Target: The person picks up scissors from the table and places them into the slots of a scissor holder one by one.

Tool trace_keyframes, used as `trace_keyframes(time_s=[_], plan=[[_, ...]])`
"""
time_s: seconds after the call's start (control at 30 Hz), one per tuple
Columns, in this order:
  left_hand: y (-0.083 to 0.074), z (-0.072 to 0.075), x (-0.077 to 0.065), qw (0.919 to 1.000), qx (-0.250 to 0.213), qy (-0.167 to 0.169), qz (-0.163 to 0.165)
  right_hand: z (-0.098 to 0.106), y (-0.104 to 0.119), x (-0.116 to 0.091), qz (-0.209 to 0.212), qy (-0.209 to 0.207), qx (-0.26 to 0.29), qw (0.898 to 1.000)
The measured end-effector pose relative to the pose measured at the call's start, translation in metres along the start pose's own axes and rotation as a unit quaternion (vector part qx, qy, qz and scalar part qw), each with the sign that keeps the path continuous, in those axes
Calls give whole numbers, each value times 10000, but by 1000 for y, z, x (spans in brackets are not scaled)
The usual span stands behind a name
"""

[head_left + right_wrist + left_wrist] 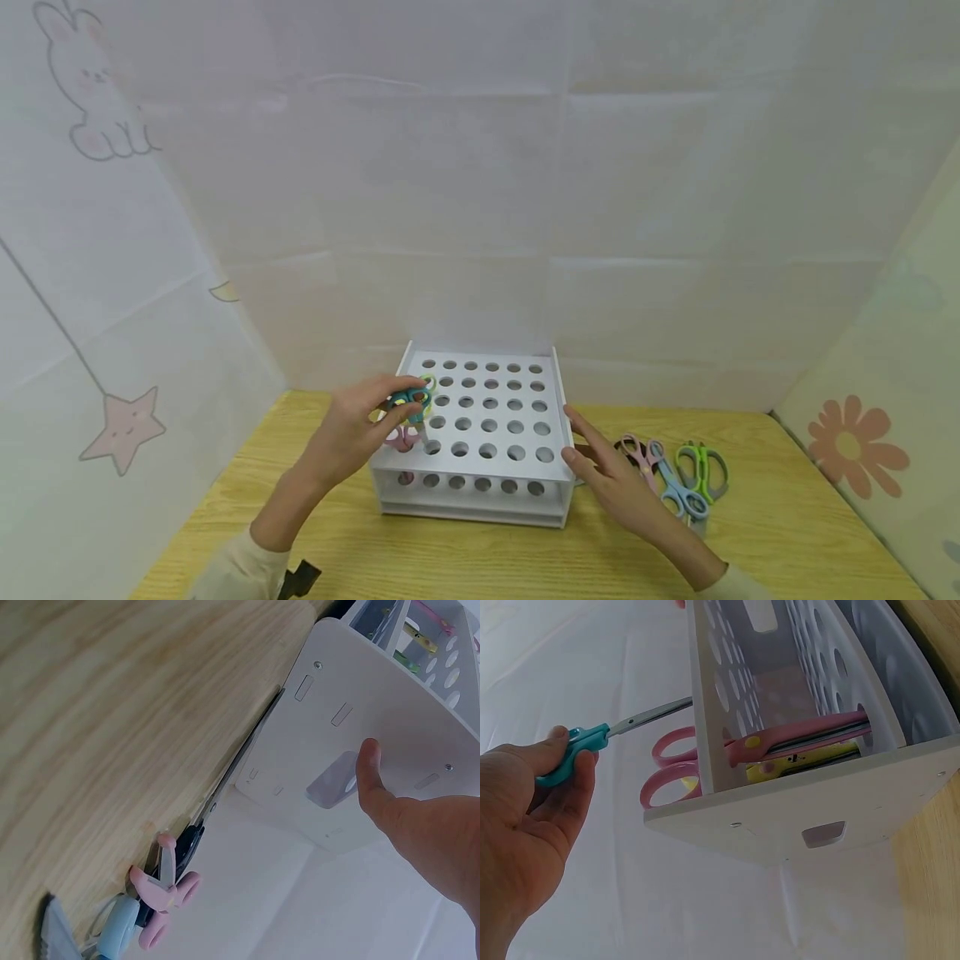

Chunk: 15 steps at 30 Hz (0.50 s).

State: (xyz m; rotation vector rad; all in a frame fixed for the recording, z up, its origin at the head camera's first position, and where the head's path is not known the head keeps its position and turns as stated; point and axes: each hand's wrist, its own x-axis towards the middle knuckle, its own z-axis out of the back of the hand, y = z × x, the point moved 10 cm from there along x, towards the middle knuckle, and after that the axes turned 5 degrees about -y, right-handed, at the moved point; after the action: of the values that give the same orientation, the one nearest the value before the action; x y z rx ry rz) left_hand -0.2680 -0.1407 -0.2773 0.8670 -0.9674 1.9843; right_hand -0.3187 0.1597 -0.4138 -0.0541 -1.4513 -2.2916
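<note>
I have my left hand point(356, 427) pinching the teal scissors point(587, 742), tip down at the rack's point(480, 468) front row, beside the pink scissors point(787, 735). My right hand point(617, 490), fingers extended, touches its right side.

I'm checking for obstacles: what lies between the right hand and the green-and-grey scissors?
In the head view, the pink scissors and the light-blue scissors lie between the right hand and the green-and-grey scissors.
</note>
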Motion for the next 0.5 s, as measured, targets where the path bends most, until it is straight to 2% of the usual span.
trace_keyframes(time_s=[0.17, 0.37, 0.5], plan=[[3, -9, -3, 9998, 49, 146, 104, -1, 0, 0, -12, 28, 46, 10000], [12, -25, -9, 9975, 106, 581, 381, -2, 0, 0, 6, 31, 41, 10000], [16, -30, -11, 9958, 139, 793, 444, -1, -1, 0, -49, 25, 68, 10000]])
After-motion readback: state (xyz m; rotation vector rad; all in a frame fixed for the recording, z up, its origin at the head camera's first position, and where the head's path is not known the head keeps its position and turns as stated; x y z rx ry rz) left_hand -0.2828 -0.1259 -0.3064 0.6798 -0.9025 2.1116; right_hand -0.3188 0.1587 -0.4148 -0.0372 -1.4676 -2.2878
